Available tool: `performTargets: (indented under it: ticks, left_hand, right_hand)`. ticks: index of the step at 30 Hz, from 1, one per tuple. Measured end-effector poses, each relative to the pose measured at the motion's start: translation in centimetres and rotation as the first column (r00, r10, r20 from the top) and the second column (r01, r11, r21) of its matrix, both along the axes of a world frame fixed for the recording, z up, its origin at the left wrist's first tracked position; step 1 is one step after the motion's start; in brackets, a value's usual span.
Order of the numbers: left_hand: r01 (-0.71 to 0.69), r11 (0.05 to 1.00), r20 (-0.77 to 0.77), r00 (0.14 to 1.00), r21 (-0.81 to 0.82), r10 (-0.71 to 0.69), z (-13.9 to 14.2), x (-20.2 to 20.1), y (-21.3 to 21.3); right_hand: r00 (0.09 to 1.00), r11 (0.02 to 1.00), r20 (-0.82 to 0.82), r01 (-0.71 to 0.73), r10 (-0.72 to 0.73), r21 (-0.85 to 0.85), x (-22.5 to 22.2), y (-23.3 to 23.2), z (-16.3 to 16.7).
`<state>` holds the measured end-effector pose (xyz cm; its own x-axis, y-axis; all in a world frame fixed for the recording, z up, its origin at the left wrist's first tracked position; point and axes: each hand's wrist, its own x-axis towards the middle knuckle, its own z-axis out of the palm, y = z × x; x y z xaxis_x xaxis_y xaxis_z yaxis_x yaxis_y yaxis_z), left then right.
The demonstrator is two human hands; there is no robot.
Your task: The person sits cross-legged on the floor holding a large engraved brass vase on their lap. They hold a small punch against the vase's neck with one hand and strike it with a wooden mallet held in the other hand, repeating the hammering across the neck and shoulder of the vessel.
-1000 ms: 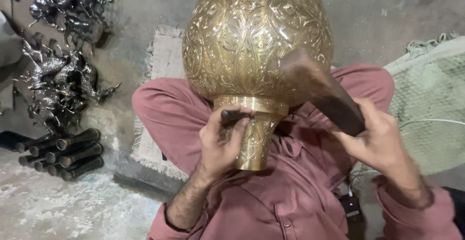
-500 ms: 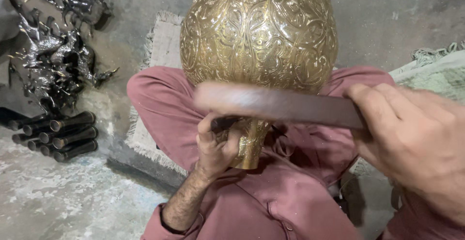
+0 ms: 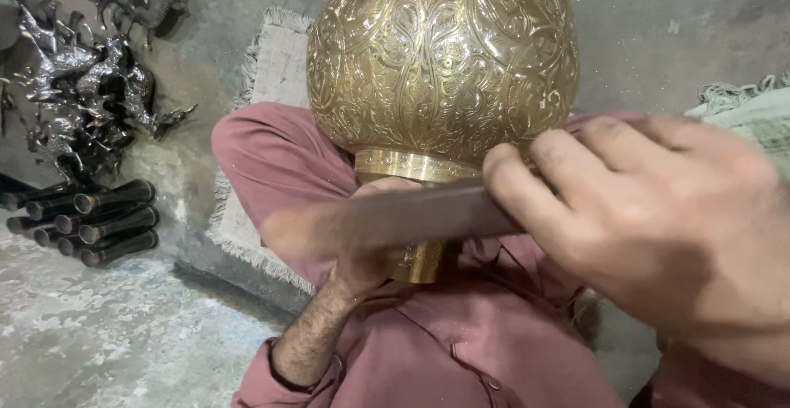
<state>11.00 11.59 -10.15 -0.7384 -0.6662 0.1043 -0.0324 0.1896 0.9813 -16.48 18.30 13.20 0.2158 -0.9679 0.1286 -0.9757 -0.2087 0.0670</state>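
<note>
Right hand (image 3: 658,227) nearer, dark tool (image 3: 395,214) lower, perhaps blurred

An engraved brass vase (image 3: 444,62) lay tipped across your lap (image 3: 271,161), its bulbous, scroll-covered body away from you and its narrow banded neck pointing toward your chest. A dark, flat wooden tool (image 3: 395,219), blurred, crossed just below the vase's neck band, lying roughly level.

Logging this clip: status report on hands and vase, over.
Right hand gripping dark wooden stick, blurred. Left hand at brass vase neck, mostly hidden behind stick. Vase resting across lap. Nothing else in the way.
</note>
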Motion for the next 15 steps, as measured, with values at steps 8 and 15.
performTargets:
  ticks: [8, 15]
  left_hand:
    - [-0.074, 0.984, 0.028, 0.997, 0.16, 0.071, 0.2, 0.5, 1.3]
    - [0.56, 0.141, -0.544, 0.828, 0.817, -0.135, -0.2, -2.5, -0.5]
  right_hand:
    - [1.0, 0.997, -0.017, -0.015, 0.016, 0.077, -0.4, -1.1, 0.0]
    - [0.997, 0.988, -0.074, -0.027, 0.038, 0.15, -0.3, -1.6, 0.4]
